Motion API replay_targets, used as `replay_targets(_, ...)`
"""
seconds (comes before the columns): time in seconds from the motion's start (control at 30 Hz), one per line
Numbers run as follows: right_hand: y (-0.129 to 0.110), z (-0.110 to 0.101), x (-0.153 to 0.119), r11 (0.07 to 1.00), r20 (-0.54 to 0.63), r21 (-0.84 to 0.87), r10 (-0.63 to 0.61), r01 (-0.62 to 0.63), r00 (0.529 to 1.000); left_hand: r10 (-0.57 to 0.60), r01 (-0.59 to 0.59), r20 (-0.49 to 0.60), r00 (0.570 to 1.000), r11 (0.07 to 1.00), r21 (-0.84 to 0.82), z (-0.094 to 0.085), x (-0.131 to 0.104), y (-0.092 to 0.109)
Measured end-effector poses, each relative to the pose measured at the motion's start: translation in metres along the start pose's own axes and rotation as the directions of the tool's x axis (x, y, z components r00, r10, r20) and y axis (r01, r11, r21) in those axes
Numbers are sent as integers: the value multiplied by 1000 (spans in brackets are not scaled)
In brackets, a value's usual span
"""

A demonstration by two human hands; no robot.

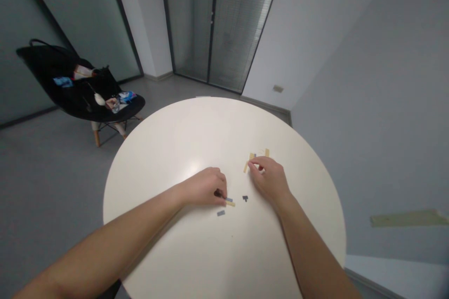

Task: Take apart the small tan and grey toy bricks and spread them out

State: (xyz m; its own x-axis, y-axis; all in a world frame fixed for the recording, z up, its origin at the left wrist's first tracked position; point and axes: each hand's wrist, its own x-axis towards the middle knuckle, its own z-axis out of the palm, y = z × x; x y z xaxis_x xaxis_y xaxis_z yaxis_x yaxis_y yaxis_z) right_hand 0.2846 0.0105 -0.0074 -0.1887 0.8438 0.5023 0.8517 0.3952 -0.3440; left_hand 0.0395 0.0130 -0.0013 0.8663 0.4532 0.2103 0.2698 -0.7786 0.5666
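My left hand (207, 188) is low over the table, thumb and fingers closed in a pinch at one end of a small blue-grey piece (229, 199). Right below that piece, by the thumb tip, lies a thin tan strip (230, 203). A flat grey piece (220, 213) rests nearer to me. My right hand (269, 177) pinches with thumb and forefinger at the upper end of a narrow tan piece (245, 167). Beyond its fingers are a tan block (252, 155) and another tan piece (267, 152). Between the hands sits a dark T-shaped piece (245, 198).
The pieces lie on a round white table (168, 140). A black chair (45, 70) with a bag and several small items stands beyond it at the left. A pale wall (368, 117) rises on the right, and glass doors (210, 23) are at the back.
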Motion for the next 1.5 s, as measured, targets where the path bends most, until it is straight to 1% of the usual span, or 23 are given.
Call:
replay_targets(0.23,-2,-1,0,1000,-11,21,3,-3,1000,34,-35,9,999,998,55,-2,-2,1)
replay_targets(0.43,-2,-4,2,999,-64,47,14,-11,998,40,-42,15,999,992,118,-3,-1,2)
replay_targets(0.7,-2,-4,2,998,-80,54,28,-24,996,67,-64,-10,998,979,194,-1,-2,4)
replay_targets(0.83,-3,-4,3,997,-84,72,30,-24,996,59,-59,8,998,972,229,-2,-1,5)
replay_targets(0.9,-5,-5,3,994,-79,103,48,-39,996,42,-39,-8,999,976,215,-2,0,6)
replay_targets(0.97,-8,-6,2,984,-34,163,75,-68,997,-1,11,-55,999,983,183,-2,1,5)
replay_targets(1.03,-13,-8,-1,958,98,264,87,-110,991,-76,92,-101,992,983,158,-2,2,3)
replay_targets(1.07,-17,-9,-2,936,184,324,82,-140,979,-119,136,-122,985,979,150,-2,2,3)
replay_targets(1.13,-25,-10,-6,878,341,430,56,-208,939,-184,205,-162,969,970,127,-2,1,1)
replay_targets(1.2,-32,-10,-8,829,419,493,39,-264,907,-210,230,-197,958,969,90,-2,0,-1)
replay_targets(1.3,-39,-7,-9,801,428,516,65,-303,901,-211,221,-214,954,975,25,-3,0,-1)
replay_targets(1.4,-40,-4,-9,799,381,511,122,-318,917,-210,211,-220,953,977,-16,-4,1,0)
replay_targets(1.5,-38,-1,-7,761,304,565,167,-319,938,-218,218,-225,950,976,-26,-4,1,1)
